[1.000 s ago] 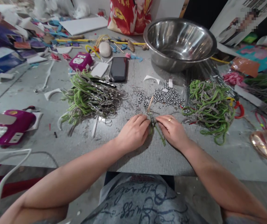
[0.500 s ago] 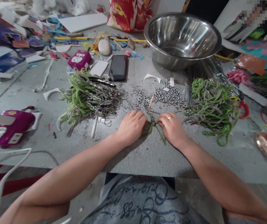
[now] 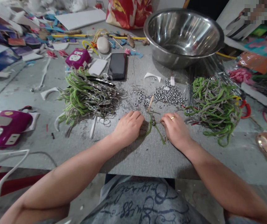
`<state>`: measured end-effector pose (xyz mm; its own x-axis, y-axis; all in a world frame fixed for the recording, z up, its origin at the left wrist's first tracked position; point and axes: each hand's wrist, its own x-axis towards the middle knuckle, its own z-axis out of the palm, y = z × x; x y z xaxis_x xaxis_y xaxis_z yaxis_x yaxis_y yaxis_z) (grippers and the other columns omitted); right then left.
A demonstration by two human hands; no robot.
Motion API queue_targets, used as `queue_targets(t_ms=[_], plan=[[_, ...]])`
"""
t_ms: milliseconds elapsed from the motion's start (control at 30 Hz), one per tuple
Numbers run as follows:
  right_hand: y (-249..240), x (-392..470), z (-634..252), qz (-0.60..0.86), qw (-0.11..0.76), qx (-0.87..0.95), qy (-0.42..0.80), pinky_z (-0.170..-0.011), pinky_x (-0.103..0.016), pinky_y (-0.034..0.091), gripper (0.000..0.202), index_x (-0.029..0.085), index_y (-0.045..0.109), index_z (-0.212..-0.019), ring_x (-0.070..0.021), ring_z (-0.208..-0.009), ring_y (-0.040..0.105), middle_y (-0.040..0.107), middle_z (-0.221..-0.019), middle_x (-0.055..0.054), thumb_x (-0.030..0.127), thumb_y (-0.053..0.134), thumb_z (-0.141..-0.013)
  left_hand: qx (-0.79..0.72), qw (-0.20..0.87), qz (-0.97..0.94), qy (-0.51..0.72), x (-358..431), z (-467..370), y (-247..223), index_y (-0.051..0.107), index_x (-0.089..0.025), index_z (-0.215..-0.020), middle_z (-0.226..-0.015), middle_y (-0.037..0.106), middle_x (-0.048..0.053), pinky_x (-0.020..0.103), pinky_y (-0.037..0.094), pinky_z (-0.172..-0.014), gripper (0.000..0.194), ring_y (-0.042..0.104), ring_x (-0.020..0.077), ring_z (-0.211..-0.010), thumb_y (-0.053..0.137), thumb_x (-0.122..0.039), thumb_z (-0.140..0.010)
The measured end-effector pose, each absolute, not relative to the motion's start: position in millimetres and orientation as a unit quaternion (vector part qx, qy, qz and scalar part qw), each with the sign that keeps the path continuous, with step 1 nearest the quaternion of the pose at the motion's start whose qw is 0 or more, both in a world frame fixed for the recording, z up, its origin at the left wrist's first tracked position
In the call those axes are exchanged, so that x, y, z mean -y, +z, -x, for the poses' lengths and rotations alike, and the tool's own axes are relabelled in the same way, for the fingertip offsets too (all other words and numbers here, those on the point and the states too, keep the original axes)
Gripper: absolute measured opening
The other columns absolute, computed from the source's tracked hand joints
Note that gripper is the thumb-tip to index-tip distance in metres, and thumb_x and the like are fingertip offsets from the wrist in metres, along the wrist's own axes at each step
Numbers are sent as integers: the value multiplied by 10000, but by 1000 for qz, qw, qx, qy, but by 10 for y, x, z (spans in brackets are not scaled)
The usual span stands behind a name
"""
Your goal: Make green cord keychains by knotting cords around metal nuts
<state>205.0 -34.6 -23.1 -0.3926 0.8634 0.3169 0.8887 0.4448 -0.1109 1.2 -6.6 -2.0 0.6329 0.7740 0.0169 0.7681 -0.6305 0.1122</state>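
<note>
Qty 1 green/grey cord on tbl btwn hands. R hand pinches its grey strand; L hand curled, grip hidden from me, can't tell. Nuts loose beyond.

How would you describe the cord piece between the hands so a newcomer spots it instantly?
From the big metal bowl, move down-left past the scattered metal rings. Between the left hand and right hand lies the cord piece. Unlike the large cord bundles either side, it is small and single.
</note>
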Motion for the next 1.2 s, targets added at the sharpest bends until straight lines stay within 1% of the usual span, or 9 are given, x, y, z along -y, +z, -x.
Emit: queue_targets(t_ms=[133,233,367,433,533,667,867,1067,1200], plan=[[-224,348,-2058,528,159,833,-40,-718,-314,395,197,157,602,-787,-209,-792,514,614,-840,-87,140,432,-886,-433,44,-900,21,72,3,-17,558,-145,-843,-854,555,83,327,423,-683,164,529,212,-812,399,-104,-847],[-193,347,-2038,528,159,833,-38,-724,-324,393,199,155,604,-791,-215,-790,523,625,-841,-89,143,427,-882,-454,46,-890,9,81,-5,-12,554,-150,-859,-856,572,78,307,414,-641,170,558,193,-758,387,-120,-861],[-138,358,-1988,528,184,829,10,-729,-332,389,183,156,594,-817,-222,-806,547,640,-843,-91,194,428,-883,-467,69,-881,35,118,-65,8,538,-147,-948,-830,621,70,315,417,-637,224,593,193,-710,345,-256,-916],[-120,374,-1963,533,194,823,37,-714,-329,384,179,153,589,-853,-222,-793,558,643,-817,-86,247,440,-882,-465,75,-881,54,144,-109,23,523,-135,-1005,-804,642,74,335,425,-659,284,611,214,-725,358,-347,-912],[-114,399,-1936,549,188,813,46,-687,-324,360,231,143,587,-925,-216,-737,567,644,-759,-70,326,454,-878,-469,67,-879,56,168,-165,37,527,-119,-1001,-747,654,87,357,428,-662,376,629,248,-721,387,-448,-885],[-117,406,-1924,549,165,819,29,-667,-311,316,255,148,608,-896,-204,-667,565,629,-655,-40,357,464,-873,-468,68,-881,33,156,-195,9,545,-118,-975,-668,653,75,357,423,-664,327,634,246,-672,431,-406,-870],[-119,391,-1920,553,157,818,38,-666,-290,271,242,168,610,-827,-176,-619,557,626,-609,-19,344,455,-882,-477,94,-874,27,121,-201,-53,594,-158,-889,-650,663,61,360,419,-692,229,634,228,-633,440,-326,-869],[-114,387,-1911,552,128,823,46,-655,-283,245,224,170,592,-778,-160,-605,557,625,-599,-17,272,428,-891,-466,119,-876,17,105,-188,-17,621,-157,-849,-682,682,71,366,413,-707,251,645,225,-665,400,-273,-871],[-82,402,-1909,549,87,830,49,-653,-288,243,204,162,575,-747,-155,-581,557,629,-591,-20,239,433,-873,-449,128,-884,19,108,-168,7,622,-144,-816,-664,680,69,359,415,-708,236,645,217,-655,410,-244,-844]])
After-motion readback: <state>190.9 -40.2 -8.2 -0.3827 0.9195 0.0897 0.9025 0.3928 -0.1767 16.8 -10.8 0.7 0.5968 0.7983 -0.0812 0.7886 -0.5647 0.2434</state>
